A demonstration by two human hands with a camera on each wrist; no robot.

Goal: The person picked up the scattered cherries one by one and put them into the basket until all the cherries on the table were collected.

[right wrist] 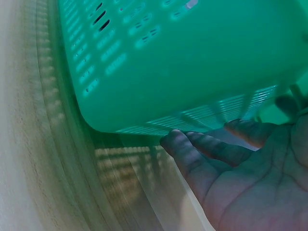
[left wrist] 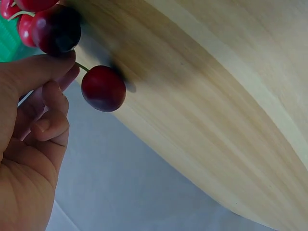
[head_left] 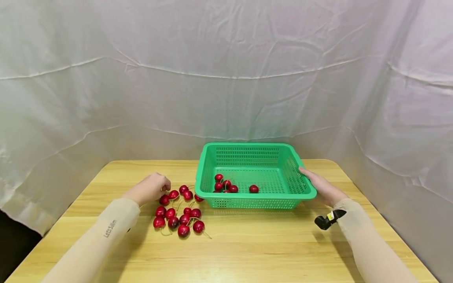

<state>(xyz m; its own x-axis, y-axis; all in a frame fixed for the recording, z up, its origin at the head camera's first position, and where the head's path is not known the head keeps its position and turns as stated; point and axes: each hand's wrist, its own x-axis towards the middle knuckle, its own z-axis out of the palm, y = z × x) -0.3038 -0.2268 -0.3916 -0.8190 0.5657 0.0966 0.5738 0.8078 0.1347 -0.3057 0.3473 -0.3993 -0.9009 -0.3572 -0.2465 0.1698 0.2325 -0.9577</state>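
My left hand (head_left: 151, 188) is at the far left edge of a loose group of red cherries on the table. In the left wrist view, its thumb and fingertips pinch the thin stem of one dark red cherry (left wrist: 103, 89). Other cherries (left wrist: 57, 30) show just above the fingertips. A green plastic basket (head_left: 247, 202) stands right of the group, with several cherries (head_left: 253, 189) inside. My right hand (head_left: 323, 186) holds the basket's right end, thumb at the rim. In the right wrist view, its fingers (right wrist: 185, 156) reach along the outside of the slotted wall.
The loose cherries (head_left: 184, 230), many with stems, lie close together left of the basket, some right against its corner. All stands on a light wooden table (head_left: 247, 251). Pale cloth (head_left: 226, 78) hangs behind and on both sides.
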